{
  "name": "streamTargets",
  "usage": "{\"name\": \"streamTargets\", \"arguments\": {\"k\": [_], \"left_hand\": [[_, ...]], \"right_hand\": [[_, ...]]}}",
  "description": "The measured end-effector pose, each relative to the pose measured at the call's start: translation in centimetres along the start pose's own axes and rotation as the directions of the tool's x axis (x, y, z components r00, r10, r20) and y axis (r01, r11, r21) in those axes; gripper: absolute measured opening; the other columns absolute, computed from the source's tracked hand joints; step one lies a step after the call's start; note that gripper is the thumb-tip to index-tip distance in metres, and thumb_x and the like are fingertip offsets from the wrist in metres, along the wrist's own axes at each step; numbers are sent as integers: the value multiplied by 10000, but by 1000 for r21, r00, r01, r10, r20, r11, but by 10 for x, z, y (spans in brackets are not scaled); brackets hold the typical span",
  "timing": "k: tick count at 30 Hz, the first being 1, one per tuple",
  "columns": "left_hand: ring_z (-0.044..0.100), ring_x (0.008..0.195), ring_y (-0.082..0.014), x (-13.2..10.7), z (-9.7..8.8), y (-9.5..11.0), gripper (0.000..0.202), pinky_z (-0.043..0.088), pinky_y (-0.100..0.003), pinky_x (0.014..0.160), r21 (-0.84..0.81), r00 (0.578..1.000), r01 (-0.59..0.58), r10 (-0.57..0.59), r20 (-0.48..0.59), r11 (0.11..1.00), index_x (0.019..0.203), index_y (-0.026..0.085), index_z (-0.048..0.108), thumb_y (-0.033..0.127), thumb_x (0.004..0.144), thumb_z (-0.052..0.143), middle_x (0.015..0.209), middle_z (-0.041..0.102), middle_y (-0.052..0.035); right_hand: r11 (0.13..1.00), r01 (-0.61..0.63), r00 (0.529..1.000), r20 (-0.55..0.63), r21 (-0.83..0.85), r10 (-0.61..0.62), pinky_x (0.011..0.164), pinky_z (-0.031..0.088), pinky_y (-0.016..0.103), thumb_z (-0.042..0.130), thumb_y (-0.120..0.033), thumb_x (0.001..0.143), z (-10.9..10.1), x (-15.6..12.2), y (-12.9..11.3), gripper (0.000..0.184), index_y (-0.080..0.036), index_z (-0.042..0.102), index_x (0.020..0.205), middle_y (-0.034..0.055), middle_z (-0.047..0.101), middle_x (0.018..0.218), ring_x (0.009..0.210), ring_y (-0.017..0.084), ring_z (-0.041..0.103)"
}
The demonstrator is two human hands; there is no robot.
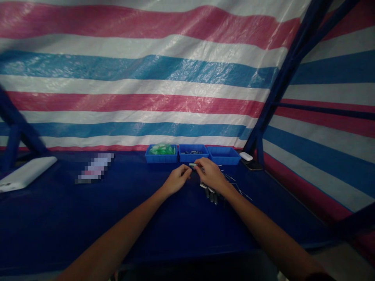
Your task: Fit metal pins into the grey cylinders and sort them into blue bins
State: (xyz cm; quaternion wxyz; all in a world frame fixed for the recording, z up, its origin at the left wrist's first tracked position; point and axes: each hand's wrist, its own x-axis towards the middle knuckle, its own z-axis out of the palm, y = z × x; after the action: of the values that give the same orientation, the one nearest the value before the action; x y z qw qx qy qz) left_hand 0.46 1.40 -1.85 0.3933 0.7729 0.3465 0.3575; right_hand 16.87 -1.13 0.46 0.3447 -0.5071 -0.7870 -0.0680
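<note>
My right hand is closed, thumb and fingers pinching a small pale rectangular piece whose kind is too small to tell. Just left of it, my left hand has its fingertips pressed together close to that piece; what they hold, if anything, is hidden. Under and beside the right wrist lies a group of dark cylindrical pieces with pale ends, partly covered by the hand. Several thin metal rods spread over the dark blue table to the right of that hand.
Along the back stand a blue bin of green-wrapped pieces, another blue bin with small metal parts, and a third blue bin. A white case and a dark phone lie right. A white device lies far left.
</note>
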Motion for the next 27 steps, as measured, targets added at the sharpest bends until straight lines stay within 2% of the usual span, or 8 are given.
{"name": "streamTargets", "arguments": {"k": [4, 7, 11, 14, 17, 20, 24, 27], "left_hand": [[535, 775, -178, -6, 4, 4, 202, 389, -317, 716, 416, 998, -68, 60, 33, 907, 917, 175, 555, 322, 813, 462, 773, 614, -26], [517, 890, -205, -9, 4, 7, 188, 365, -360, 770, 560, 999, -41, 36, 21, 827, 923, 207, 569, 321, 814, 466, 862, 621, -25], [504, 938, -204, -9, 3, 9, 180, 347, -391, 807, 608, 999, 43, -40, -18, 793, 895, 223, 576, 322, 830, 441, 913, 607, -22], [497, 949, -205, -8, 2, 9, 186, 337, -404, 824, 646, 999, 31, -42, 2, 762, 881, 233, 588, 331, 832, 438, 933, 590, -24], [492, 960, -207, -7, 3, 9, 197, 330, -417, 838, 668, 999, 18, -37, 15, 744, 883, 240, 593, 336, 837, 428, 951, 576, -24], [488, 969, -211, -8, 3, 10, 208, 328, -422, 843, 671, 998, 25, -54, 22, 741, 884, 240, 596, 339, 839, 419, 952, 572, -25], [489, 957, -216, -9, 2, 9, 192, 338, -416, 836, 655, 999, 24, -47, 18, 755, 879, 224, 594, 326, 827, 440, 924, 581, -32], [496, 934, -216, -8, -3, 5, 192, 374, -394, 813, 608, 1000, -16, 24, -5, 794, 967, 208, 552, 277, 800, 487, 936, 580, -39]], "right_hand": [[990, -99, 992, -93, -104, 90, 720, 383, 276, 511, -249, 818, 2, 45, 26, 99, -173, 549, 868, 49, 589, 818, 794, 179, 525], [972, -174, 982, -107, -160, 158, 732, 381, 285, 524, -277, 810, 7, 64, 38, 124, -166, 554, 858, 63, 595, 832, 813, 192, 524], [977, -152, 986, -92, -150, 140, 751, 372, 272, 455, -293, 852, 12, 51, 37, 162, -175, 562, 828, 55, 593, 837, 834, 179, 524], [969, -170, 985, -29, -179, 167, 757, 367, 266, 417, -273, 866, 13, 33, 31, 195, -176, 581, 828, 54, 591, 863, 842, 167, 523], [948, -202, 970, 81, -246, 227, 787, 361, 297, 457, -346, 841, 12, 24, 25, 233, -175, 612, 872, 74, 583, 935, 921, 196, 497], [938, -152, 947, 226, -311, 229, 797, 354, 354, 541, -432, 769, 14, 20, 16, 292, -173, 634, 868, 99, 558, 1019, 998, 251, 445], [944, -70, 948, 274, -323, 164, 782, 344, 383, 515, -297, 799, 20, 16, 4, 184, -154, 628, 827, 130, 555, 1036, 1027, 268, 419], [963, 4, 961, 266, -271, 71, 766, 344, 389, 481, -197, 811, 21, 18, -3, 136, -147, 607, 797, 131, 593, 962, 994, 266, 451]]}}
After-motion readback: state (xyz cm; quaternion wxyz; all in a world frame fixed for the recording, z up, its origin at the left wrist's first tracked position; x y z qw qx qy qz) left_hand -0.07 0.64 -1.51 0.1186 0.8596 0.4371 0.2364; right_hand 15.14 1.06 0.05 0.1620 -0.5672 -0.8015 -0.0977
